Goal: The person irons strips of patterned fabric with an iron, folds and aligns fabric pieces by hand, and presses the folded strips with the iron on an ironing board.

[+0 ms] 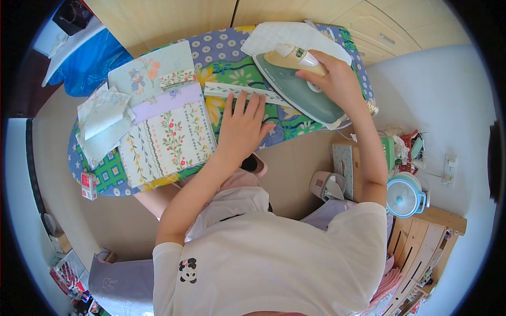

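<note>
My right hand (334, 79) is wrapped round the handle of a green and cream iron (295, 87), which lies flat with its tip pointing to the upper left. Under the iron's left edge runs a narrow folded fabric strip (219, 90), white with a green leaf print. My left hand (238, 129) rests flat with its fingers out, the fingertips touching the strip's lower edge. Both lie over a patterned ironing board (226, 41). To the left of my left hand is a stack of floral fabric pieces (174, 137), a lilac piece (168, 102) across it.
A white quilted pad (269, 37) sits behind the iron. Crumpled fabric scraps (105, 121) and a small red-and-white box (88, 185) are at the board's left end. On the right are a small blue fan (403, 197) and a bin (326, 185). Wooden cabinets (174, 18) stand behind.
</note>
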A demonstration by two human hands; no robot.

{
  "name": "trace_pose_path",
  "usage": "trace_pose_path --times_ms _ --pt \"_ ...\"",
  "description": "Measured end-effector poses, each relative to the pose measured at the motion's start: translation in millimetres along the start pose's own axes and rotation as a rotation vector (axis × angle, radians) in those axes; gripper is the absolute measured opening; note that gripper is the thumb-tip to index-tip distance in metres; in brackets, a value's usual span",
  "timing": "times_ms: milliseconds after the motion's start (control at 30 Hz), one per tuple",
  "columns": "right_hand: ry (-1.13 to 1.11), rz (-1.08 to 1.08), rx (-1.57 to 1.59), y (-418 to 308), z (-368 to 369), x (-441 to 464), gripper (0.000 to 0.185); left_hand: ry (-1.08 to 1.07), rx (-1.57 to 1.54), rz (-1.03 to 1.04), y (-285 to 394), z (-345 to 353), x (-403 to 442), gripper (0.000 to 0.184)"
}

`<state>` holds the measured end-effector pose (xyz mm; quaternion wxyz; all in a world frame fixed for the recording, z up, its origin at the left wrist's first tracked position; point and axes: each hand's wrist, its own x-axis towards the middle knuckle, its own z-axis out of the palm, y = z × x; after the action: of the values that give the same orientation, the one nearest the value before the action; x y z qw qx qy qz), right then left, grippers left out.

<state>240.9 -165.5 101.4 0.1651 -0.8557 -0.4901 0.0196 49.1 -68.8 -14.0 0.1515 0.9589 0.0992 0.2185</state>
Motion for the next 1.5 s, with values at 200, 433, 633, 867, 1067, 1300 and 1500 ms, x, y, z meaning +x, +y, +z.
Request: trace_pose_path --times_ms 200,433,633,867,1067,1300,1500 --pt "0.026 0.001 -0.106 -1.4 3.7 -2.5 0.054 0.013 0.008 -0.032 -5.8 0.7 0.8 0.058" --pt "0.094 -0.025 -0.208 -2.1 9.1 -4.1 0.051 -0.027 0.16 -0.082 -14.7 -10.4 -1.4 0.059" --pt "0.063 0.007 -0.231 -4.1 7.8 -5.0 0.051 -0.059 0.214 -0.158 -22.2 -19.5 -8.2 0.062" --pt "0.084 -0.009 -0.237 -8.0 7.6 -4.4 0.049 -0.042 0.166 -0.194 -20.8 -14.4 -12.8 0.067" --pt "0.08 0.032 -0.256 -14.8 6.0 -4.1 0.05 -0.062 0.168 -0.189 -18.3 -17.6 -11.8 0.067" --pt "0.09 0.027 -0.248 -11.3 5.9 -5.3 0.051 -0.064 0.141 -0.201 -18.0 -13.7 -13.6 0.068" --pt "0.076 -0.021 -0.101 -1.8 1.7 -5.2 0.05 -0.036 0.136 -0.203 -19.1 -16.6 -13.3 0.068"
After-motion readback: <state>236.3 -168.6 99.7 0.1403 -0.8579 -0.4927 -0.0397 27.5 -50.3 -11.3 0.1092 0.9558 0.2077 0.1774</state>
